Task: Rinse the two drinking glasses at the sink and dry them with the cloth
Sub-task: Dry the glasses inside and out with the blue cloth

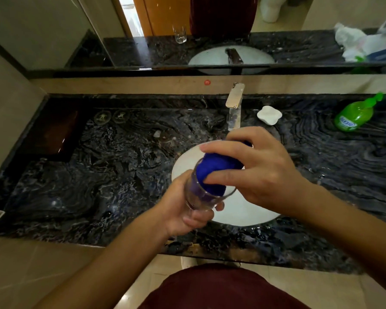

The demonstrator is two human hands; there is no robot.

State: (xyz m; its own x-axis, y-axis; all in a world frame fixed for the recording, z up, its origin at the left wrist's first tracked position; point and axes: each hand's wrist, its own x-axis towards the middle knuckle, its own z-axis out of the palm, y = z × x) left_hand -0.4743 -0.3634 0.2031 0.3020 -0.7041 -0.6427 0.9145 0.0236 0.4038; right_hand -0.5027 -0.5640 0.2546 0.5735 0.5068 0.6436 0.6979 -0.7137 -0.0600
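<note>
A bathroom, likely in a home: a dark marble counter (80, 175) fills the middle of the frame, with a round white sink (243, 212) set into it, a chrome tap (234, 103) behind, a wide mirror (210, 34) across the top, and a white soap dish (269, 115) and green soap bottle (354, 115) at the right
</note>
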